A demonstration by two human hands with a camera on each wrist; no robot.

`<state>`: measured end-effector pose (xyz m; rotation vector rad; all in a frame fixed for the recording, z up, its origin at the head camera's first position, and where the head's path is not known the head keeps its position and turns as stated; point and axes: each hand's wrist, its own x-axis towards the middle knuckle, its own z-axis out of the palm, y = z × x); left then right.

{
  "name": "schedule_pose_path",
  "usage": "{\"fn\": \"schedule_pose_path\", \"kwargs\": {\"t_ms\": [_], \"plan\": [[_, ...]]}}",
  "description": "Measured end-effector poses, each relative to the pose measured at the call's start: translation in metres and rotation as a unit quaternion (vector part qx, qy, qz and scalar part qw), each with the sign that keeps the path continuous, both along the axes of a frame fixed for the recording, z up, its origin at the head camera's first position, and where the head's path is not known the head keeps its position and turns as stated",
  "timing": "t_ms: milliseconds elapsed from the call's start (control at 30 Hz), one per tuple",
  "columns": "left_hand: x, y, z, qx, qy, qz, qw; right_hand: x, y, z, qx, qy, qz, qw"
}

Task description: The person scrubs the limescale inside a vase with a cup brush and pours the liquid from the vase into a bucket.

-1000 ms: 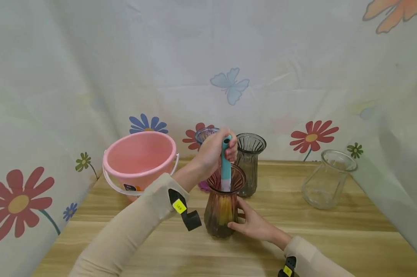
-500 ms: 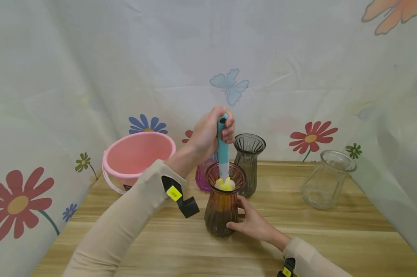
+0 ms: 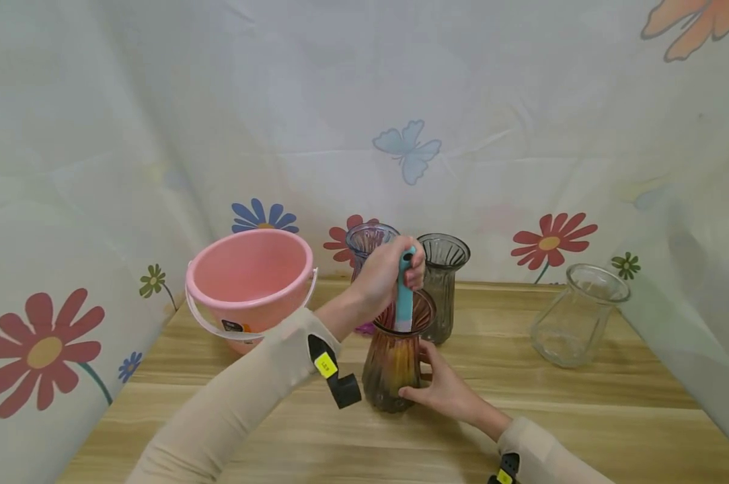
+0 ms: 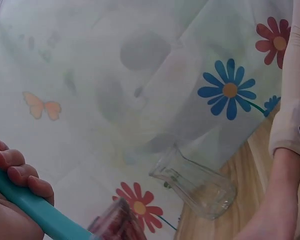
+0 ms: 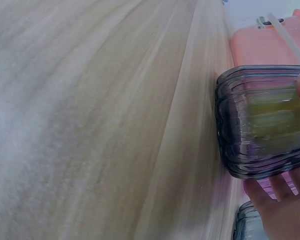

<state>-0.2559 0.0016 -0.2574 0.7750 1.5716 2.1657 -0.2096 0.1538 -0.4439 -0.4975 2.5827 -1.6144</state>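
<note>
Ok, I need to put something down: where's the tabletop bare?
Bare tabletop: between the smoky grey vase and clear glass vase; in front of the clear vase; in front of the amber vase. Crowded: behind and beside the amber vase, where right hand, left hand, blue-purple vase, grey vase and pink bucket cluster.

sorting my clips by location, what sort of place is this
Probably a small staged booth: a light-brown wood-grain tabletop walled by whitish flower-printed sheets, with a black yellow-labelled device strapped to a wrist.

Right hand (image 5: 289,212) grips ribbed glass vase (image 5: 240,122), thumb and fingers on opposite sides; blurred yellow mass (image 5: 276,116) shows through glass. Pink bucket (image 5: 260,47) with white handle (image 5: 288,39) beyond; wood tabletop (image 5: 115,120) at left.
</note>
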Motion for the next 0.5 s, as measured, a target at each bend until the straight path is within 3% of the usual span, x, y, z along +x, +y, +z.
{"fn": "schedule_pose_path", "kwargs": {"t_ms": [167,500], "plan": [[-0.001,0.003,-0.021,-0.027,0.011,-0.003,0.9996,-0.003,0.0,-0.006,0.003,-0.005,0.001,1.0],[-0.004,0.003,-0.026,-0.013,0.013,0.002,0.9998,-0.005,0.015,-0.003,-0.004,-0.019,0.107,0.994]]}}
